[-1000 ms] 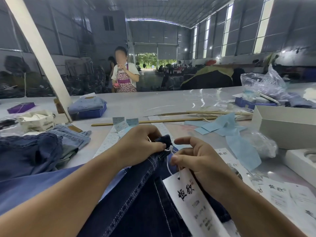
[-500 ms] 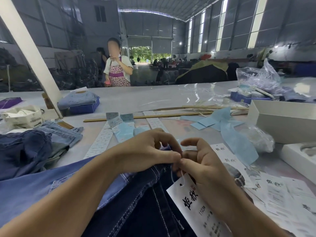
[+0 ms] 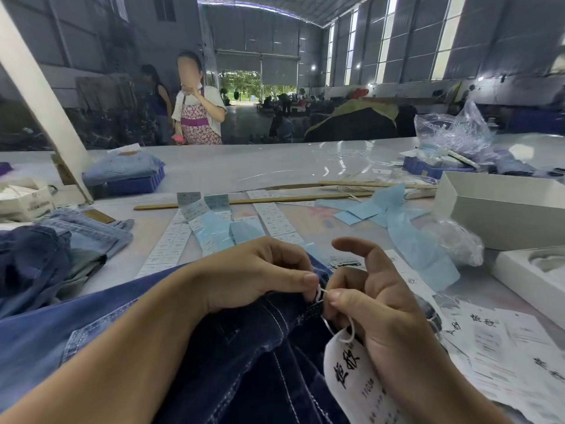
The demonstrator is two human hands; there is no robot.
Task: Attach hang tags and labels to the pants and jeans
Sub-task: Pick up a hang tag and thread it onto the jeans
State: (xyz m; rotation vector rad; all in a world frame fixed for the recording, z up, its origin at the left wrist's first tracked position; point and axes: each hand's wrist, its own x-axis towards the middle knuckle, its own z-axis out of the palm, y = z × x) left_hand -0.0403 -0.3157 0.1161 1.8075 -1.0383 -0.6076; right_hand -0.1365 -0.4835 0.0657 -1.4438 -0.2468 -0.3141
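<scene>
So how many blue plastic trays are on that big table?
2. One blue tray sits far left beside the slanted white post, with folded light jeans on it. The other blue tray is far right under a clear plastic bag. More may be hidden.

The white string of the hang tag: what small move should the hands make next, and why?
Probably pull the string through and snug. The left hand and right hand both pinch it at the waistband of the dark jeans, and a slack loop hangs above the hang tag.

Garment factory hall — jeans piles (image 3: 70, 240), label strips (image 3: 171, 243), long table (image 3: 244, 166).
</scene>
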